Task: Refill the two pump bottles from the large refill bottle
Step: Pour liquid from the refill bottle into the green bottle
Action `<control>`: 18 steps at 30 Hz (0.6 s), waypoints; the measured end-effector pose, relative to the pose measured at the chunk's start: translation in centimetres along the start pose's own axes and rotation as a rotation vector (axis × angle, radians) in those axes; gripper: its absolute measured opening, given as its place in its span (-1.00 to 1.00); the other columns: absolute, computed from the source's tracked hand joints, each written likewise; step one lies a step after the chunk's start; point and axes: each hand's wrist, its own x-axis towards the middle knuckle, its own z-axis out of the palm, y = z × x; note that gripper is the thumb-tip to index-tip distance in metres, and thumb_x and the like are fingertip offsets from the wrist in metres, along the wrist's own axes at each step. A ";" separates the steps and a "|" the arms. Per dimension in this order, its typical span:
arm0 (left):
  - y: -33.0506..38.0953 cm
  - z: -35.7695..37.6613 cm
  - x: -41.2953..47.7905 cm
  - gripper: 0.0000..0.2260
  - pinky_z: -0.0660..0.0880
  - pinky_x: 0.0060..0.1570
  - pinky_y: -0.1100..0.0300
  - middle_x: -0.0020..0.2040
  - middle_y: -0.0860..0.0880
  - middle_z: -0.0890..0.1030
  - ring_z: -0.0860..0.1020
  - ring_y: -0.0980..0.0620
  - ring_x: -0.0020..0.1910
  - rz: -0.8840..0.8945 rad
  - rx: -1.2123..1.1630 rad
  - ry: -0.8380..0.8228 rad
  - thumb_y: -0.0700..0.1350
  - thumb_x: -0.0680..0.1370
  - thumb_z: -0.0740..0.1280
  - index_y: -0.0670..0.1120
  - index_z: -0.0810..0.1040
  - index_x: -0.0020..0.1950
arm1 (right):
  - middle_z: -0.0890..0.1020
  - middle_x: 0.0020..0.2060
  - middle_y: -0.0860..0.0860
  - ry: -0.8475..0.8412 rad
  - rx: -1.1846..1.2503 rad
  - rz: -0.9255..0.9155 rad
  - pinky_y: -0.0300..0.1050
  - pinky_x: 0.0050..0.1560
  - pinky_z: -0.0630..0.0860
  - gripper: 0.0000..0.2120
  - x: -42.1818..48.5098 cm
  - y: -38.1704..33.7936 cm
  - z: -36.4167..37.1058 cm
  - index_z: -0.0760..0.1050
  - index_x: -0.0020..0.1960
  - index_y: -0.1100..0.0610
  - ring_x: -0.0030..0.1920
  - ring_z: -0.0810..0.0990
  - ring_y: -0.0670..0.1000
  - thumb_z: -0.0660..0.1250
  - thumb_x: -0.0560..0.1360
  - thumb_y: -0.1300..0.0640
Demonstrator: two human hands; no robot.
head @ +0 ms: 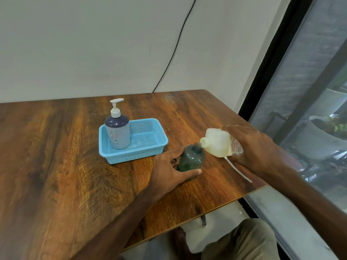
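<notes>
Right grip (251, 147) round tilted refill bottle (218, 142) — spout at green bottle (190, 159) in left grip (170, 170).

The large white refill bottle (217, 142) was tipped on its side, spout at the open neck of a dark green bottle (190, 160) standing upright on the wood. The blue pump bottle (117, 133) stood capped in the basket's left end.

The refill bottle (220, 142) label shows red and dark print, too blurred to read.
</notes>
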 end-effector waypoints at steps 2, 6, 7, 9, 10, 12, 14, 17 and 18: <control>0.0 0.0 0.0 -0.36 0.53 0.10 0.42 0.08 0.46 0.60 0.57 0.39 0.18 -0.001 -0.005 0.001 0.05 0.30 0.69 0.26 0.51 0.30 | 0.54 0.36 0.02 0.000 -0.004 0.002 0.22 0.20 0.55 -0.24 0.0 0.0 0.0 0.38 0.47 0.00 0.41 0.45 0.12 0.59 0.34 -0.06; 0.0 0.0 -0.1 -0.34 0.57 0.14 0.34 0.14 0.36 0.62 0.58 0.34 0.21 0.002 -0.007 0.006 0.06 0.30 0.69 0.22 0.52 0.34 | 0.55 0.35 0.02 0.003 -0.009 -0.007 0.21 0.18 0.56 -0.25 0.0 0.1 0.0 0.39 0.46 0.00 0.39 0.47 0.13 0.59 0.34 -0.07; 0.0 0.0 -0.1 -0.35 0.57 0.14 0.34 0.13 0.36 0.62 0.58 0.34 0.21 0.002 -0.010 0.007 0.05 0.30 0.69 0.21 0.52 0.33 | 0.55 0.34 0.03 0.006 -0.010 -0.011 0.21 0.16 0.57 -0.25 0.0 0.1 0.0 0.39 0.45 0.00 0.38 0.48 0.13 0.58 0.34 -0.07; 0.1 0.0 -0.1 -0.35 0.57 0.13 0.35 0.13 0.36 0.63 0.59 0.34 0.20 -0.001 -0.016 0.007 0.04 0.30 0.69 0.20 0.53 0.34 | 0.56 0.34 0.03 0.012 -0.011 -0.013 0.21 0.16 0.57 -0.25 0.0 0.2 0.1 0.40 0.45 0.00 0.38 0.48 0.14 0.59 0.33 -0.08; 0.2 0.0 -0.1 -0.35 0.57 0.14 0.33 0.13 0.36 0.63 0.59 0.34 0.20 -0.001 -0.016 0.005 0.04 0.31 0.69 0.20 0.53 0.34 | 0.56 0.34 0.04 0.013 -0.012 -0.012 0.22 0.16 0.56 -0.24 0.1 0.2 0.1 0.39 0.45 0.00 0.38 0.48 0.14 0.59 0.33 -0.07; 0.3 0.0 -0.1 -0.36 0.57 0.13 0.36 0.10 0.43 0.62 0.58 0.37 0.19 -0.003 -0.016 0.000 0.01 0.31 0.69 0.24 0.52 0.31 | 0.54 0.35 0.03 0.009 -0.017 -0.008 0.22 0.18 0.56 -0.24 0.1 0.3 0.1 0.38 0.46 0.00 0.40 0.46 0.13 0.59 0.34 -0.06; 0.4 -0.1 -0.1 -0.37 0.53 0.10 0.42 0.08 0.50 0.60 0.58 0.39 0.17 0.001 -0.010 -0.007 -0.02 0.31 0.69 0.30 0.50 0.27 | 0.54 0.36 0.03 0.001 -0.026 -0.010 0.21 0.19 0.56 -0.23 0.1 0.3 0.1 0.37 0.47 0.00 0.40 0.45 0.13 0.59 0.34 -0.04; 0.5 -0.2 -0.1 -0.37 0.51 0.09 0.45 0.08 0.53 0.58 0.58 0.39 0.17 0.001 -0.008 -0.010 -0.01 0.32 0.69 0.33 0.49 0.26 | 0.54 0.35 0.03 0.004 -0.031 -0.011 0.20 0.17 0.57 -0.23 0.2 0.3 0.1 0.37 0.47 -0.01 0.40 0.46 0.13 0.60 0.34 -0.03; 0.5 -0.2 -0.1 -0.37 0.51 0.09 0.47 0.07 0.53 0.58 0.57 0.40 0.17 0.001 -0.011 -0.010 -0.01 0.32 0.69 0.34 0.48 0.25 | 0.54 0.36 0.02 0.005 -0.035 -0.010 0.20 0.17 0.57 -0.22 0.2 0.2 0.1 0.37 0.47 -0.01 0.40 0.46 0.13 0.60 0.34 -0.04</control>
